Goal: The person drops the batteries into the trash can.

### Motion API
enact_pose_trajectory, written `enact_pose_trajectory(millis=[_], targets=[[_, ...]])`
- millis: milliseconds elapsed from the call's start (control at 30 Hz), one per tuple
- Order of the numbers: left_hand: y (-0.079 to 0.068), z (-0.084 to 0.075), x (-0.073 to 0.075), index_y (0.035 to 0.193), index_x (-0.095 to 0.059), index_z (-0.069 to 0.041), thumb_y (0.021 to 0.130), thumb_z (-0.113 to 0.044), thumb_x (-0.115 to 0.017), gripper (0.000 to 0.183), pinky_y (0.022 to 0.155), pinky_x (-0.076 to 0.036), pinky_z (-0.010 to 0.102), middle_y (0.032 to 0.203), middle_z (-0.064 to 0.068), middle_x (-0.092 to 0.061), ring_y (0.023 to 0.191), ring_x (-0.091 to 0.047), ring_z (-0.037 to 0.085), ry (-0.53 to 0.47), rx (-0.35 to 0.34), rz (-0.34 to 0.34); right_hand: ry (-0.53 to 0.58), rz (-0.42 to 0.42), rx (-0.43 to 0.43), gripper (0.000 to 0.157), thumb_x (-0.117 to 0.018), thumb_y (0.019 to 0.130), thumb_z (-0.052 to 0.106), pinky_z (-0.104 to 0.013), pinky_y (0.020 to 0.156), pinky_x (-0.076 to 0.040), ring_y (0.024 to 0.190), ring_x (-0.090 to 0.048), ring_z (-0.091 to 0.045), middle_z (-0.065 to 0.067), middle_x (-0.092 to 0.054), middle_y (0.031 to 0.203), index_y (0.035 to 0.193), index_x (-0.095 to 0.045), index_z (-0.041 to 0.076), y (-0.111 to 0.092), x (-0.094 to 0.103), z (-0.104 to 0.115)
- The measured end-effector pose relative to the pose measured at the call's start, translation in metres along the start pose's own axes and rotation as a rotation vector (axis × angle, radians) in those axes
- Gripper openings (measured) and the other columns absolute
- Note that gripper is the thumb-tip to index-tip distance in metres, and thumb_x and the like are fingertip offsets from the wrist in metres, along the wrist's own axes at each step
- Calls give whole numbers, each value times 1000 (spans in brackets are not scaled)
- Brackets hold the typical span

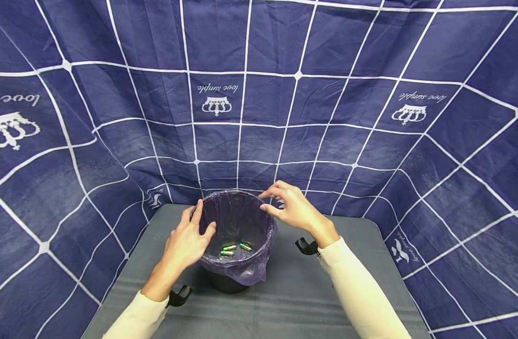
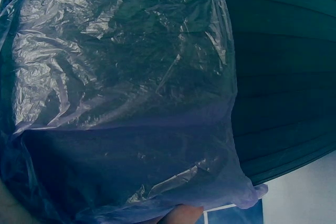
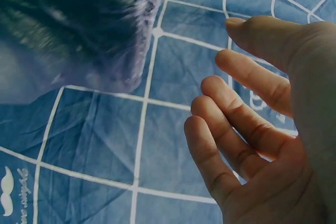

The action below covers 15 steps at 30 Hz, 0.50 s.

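Observation:
A dark bin (image 1: 227, 281) stands lined with a thin purple plastic bag (image 1: 256, 266), which is folded over the rim. Several small shiny green-gold cylinders (image 1: 229, 247), possibly batteries, lie on the bottom inside. My left hand (image 1: 186, 239) is at the bin's left rim with fingers spread and the thumb over the opening; in the left wrist view a fingertip (image 2: 184, 214) shows at the bag's lower edge. My right hand (image 1: 293, 207) is by the right back rim, thumb and fingers apart. In the right wrist view its loosely bent fingers (image 3: 210, 145) hold nothing and stand apart from the bag.
The bin is on a grey surface (image 1: 309, 301). Blue cloth (image 1: 267, 99) with white grid lines rises behind it and on both sides. Each wrist wears a black band (image 1: 306, 246).

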<state>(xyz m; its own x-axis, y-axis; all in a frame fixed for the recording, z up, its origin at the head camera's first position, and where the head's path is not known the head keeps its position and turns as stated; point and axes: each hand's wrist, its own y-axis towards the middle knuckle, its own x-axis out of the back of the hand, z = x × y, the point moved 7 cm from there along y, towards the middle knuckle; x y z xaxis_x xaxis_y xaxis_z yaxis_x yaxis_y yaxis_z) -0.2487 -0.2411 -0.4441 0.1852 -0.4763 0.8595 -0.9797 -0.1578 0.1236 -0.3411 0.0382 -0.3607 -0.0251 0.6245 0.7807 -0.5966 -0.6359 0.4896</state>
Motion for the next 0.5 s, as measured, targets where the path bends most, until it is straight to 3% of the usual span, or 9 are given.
enact_pose_trajectory(millis=[300,500], targets=[[0,-1,1,188,-22,-18,118,-50,-57,85,107,-57,79,185,20,-38,129,-71,70,4,-15,-17,32,-56,-56,24,-93,101,18,-49,94,-69,106,-81,-24,-3,-81,116,124,-89,14,-29,6,-24],[0,-1,1,188,-22,-19,118,-51,-57,85,108,-57,79,185,19,-38,130,-71,70,7,-10,-20,42,-79,-108,24,-93,100,16,-45,94,-69,107,-80,-23,-3,-82,120,124,-89,16,-55,8,-45]])
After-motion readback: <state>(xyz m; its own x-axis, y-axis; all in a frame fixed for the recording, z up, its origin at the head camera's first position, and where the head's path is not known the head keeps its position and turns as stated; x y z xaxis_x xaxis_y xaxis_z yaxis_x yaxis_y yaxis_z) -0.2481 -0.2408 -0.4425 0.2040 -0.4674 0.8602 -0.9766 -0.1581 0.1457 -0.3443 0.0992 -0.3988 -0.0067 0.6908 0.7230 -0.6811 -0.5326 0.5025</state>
